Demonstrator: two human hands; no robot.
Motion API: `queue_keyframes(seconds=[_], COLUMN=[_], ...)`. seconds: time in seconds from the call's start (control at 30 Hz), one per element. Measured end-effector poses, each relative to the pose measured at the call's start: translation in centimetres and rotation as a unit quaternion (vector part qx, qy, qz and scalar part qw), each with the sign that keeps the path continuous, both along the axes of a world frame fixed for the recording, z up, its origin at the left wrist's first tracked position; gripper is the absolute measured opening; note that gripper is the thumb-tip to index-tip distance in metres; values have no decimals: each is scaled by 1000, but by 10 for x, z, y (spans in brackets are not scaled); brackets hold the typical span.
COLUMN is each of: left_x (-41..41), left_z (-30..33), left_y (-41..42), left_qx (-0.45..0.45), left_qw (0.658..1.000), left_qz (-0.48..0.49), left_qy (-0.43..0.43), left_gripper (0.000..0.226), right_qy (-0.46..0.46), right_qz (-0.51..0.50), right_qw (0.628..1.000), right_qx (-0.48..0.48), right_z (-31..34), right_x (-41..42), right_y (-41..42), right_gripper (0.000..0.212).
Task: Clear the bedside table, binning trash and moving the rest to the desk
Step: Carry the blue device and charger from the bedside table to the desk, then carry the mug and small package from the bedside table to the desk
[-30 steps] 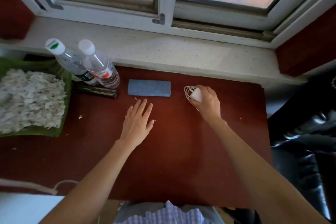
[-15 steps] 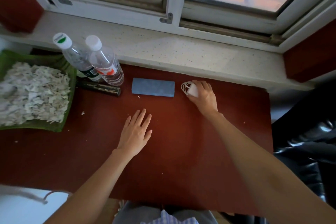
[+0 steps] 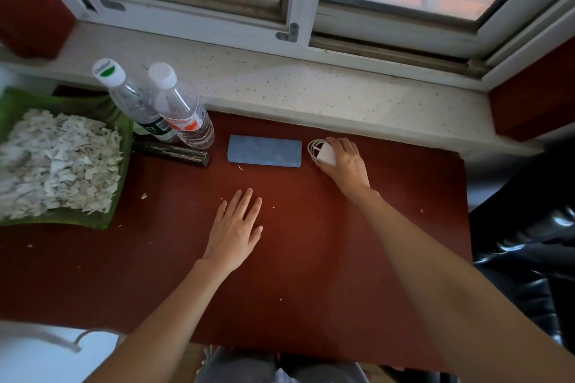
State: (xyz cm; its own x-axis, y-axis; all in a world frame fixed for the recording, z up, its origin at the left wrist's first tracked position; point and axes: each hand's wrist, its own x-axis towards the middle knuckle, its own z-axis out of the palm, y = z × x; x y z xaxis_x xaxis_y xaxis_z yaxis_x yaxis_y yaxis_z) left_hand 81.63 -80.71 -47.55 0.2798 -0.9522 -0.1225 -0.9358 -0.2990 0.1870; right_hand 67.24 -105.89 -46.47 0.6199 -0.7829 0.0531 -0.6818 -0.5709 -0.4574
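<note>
Moved: our right hand [image 3: 345, 163] carried the charger [image 3: 326, 155] forward, beside the blue case [image 3: 264, 151].
Grip: clamped on charger.
Left hand [image 3: 235, 232]: flat, spread on table [image 3: 311, 258].
Hidden: charger's right half.

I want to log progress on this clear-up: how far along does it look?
Partly done, apparently: two clear plastic bottles, a blue rectangular case and a dark stick lie on the red-brown table. In hand: the right hand grips a white charger with coiled cable. The left hand rests empty. Whether more remains is unseen.
</note>
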Motion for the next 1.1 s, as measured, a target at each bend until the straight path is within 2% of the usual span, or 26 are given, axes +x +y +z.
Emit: queue_keyframes(seconds=[0.13,0.3,0.5,0.67,0.9,1.1], left_x=[0,1,0,-7,-34,-77], left_z=[-1,1,6,12,35,57], left_y=[0,0,-2,-3,4,21], left_qx=[2,8,26,15,-22,-75], left_qw=[1000,1000,1000,999,995,984], left_qz=[-2,-4,-5,-40,-96,-163], left_qy=[0,3,3,-1,-6,-8], left_gripper=[60,59,56,54,47,40], right_qy=[12,29,14,41,7,3], right_qz=[11,0,-31,-102,-239,-300], right_qw=[1000,999,998,993,971,954], right_qx=[-5,-20,-50,-44,-23,-19], right_z=[1,9,28,40,44,48], right_x=[6,1,-32,-74,-141,-198], right_y=[2,10,44,92,178,242], right_gripper=[58,72,57,46,36,37])
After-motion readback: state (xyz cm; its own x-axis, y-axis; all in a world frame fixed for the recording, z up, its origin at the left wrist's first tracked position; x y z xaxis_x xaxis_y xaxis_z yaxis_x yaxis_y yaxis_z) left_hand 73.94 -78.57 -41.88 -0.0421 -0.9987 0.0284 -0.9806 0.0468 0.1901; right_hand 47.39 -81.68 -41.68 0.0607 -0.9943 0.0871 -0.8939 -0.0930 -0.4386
